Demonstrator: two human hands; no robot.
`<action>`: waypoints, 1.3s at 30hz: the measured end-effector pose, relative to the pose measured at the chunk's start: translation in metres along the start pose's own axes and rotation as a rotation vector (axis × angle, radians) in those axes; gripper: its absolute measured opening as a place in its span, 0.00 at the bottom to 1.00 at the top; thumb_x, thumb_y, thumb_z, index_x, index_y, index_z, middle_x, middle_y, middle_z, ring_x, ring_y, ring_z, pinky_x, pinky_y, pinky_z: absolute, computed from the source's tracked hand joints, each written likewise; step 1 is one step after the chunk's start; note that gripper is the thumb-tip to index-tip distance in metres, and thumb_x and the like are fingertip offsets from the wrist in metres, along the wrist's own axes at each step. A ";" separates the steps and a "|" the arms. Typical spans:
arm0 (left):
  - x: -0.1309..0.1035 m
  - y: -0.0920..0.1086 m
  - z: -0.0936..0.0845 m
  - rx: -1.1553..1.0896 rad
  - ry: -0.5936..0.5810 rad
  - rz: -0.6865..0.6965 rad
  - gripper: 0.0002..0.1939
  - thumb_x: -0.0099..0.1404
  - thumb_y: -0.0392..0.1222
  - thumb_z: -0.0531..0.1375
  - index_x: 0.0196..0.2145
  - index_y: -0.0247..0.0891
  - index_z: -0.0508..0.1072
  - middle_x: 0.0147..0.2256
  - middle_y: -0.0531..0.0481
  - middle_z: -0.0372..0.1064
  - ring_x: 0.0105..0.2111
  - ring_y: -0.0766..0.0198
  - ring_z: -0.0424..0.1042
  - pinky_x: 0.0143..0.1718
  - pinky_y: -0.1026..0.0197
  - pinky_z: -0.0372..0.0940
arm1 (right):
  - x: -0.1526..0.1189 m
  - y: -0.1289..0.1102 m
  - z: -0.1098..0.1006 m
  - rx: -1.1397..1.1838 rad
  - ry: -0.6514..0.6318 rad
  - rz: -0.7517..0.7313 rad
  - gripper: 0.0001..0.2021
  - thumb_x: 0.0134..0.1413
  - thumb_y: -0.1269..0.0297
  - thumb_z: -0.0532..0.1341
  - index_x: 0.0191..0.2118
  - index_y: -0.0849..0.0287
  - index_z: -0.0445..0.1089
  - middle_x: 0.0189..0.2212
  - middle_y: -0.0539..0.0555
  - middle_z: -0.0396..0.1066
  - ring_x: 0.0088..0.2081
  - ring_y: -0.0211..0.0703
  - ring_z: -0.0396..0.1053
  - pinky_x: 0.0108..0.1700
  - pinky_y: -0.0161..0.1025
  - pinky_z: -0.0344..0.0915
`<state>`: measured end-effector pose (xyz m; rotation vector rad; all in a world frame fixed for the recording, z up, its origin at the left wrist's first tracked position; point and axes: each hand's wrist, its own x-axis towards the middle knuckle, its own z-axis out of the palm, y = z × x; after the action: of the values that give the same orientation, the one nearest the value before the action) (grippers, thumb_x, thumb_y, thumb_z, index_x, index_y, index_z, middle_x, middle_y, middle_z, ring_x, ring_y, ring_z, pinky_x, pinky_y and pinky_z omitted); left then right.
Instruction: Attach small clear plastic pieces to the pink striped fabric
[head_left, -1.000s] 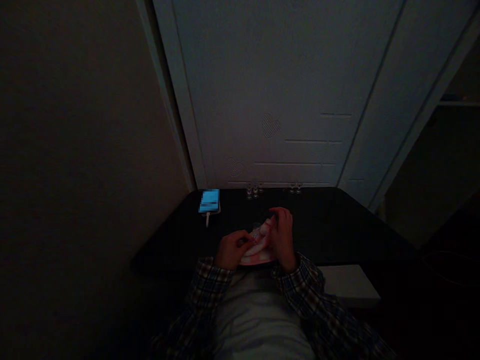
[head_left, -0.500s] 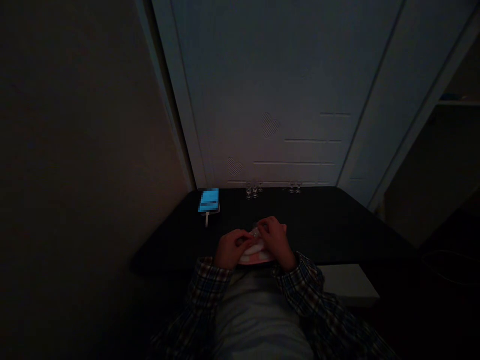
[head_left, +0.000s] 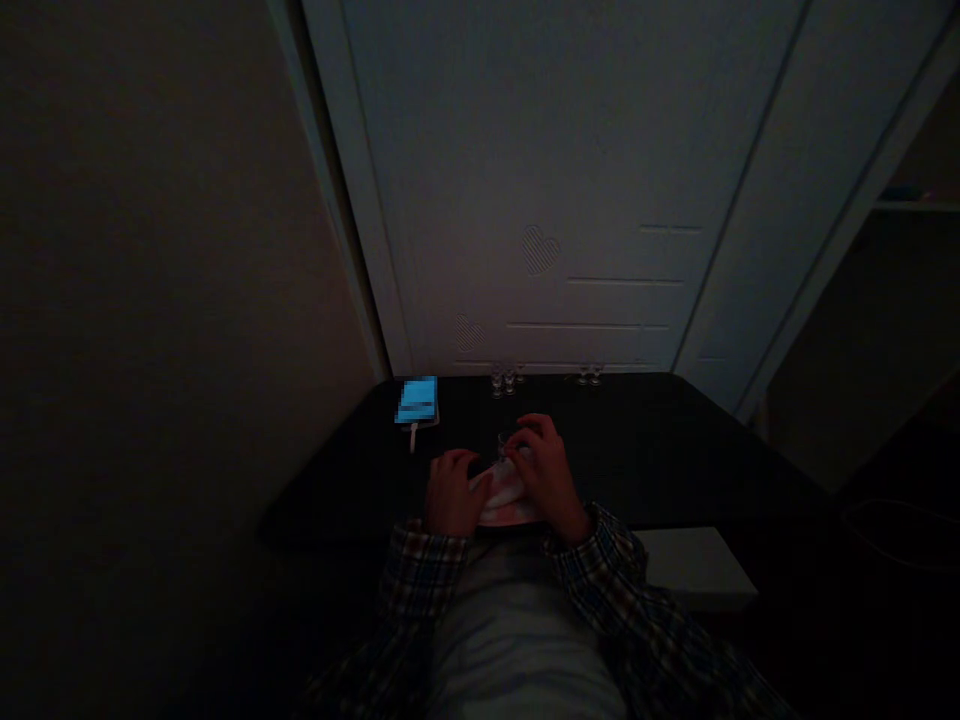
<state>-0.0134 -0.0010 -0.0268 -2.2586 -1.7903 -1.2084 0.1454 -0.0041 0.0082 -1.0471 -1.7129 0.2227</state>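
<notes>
A small clear glass (head_left: 503, 441) is pinched in the fingertips of my right hand (head_left: 549, 474), just above the near part of the dark table. Beneath it lies a pink and white cloth (head_left: 511, 508), bunched between both hands at the table's front edge. To the left, my left hand (head_left: 453, 494) has its fingers apart, curved over the cloth's left side with the thumb against it. Dim light hides the glass's exact shape and part of the cloth.
Several small stemmed glasses (head_left: 502, 382) stand at the back of the black table (head_left: 645, 460), and two more glasses (head_left: 589, 376) farther right. A lit phone (head_left: 417, 400) with a white cable lies at the back left. Below the right edge is a white box-like surface (head_left: 697, 562).
My left hand has drawn away to the left, its fingers spreading off the glass. My right hand has shifted slightly up and forward, and the glass shows more clearly above the cloth.
</notes>
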 end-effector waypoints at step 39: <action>0.010 -0.022 0.001 -0.520 0.155 -0.098 0.24 0.50 0.33 0.53 0.47 0.36 0.67 0.52 0.42 0.61 0.54 0.53 0.59 0.58 0.50 0.51 | -0.003 0.000 0.002 0.151 -0.070 -0.007 0.03 0.53 0.70 0.56 0.34 0.57 0.65 0.33 0.51 0.66 0.32 0.38 0.64 0.37 0.36 0.61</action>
<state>-0.0305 0.0156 -0.0312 -2.2339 -1.6959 -2.0056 0.1439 -0.0060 0.0059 -0.9311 -1.7333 0.3825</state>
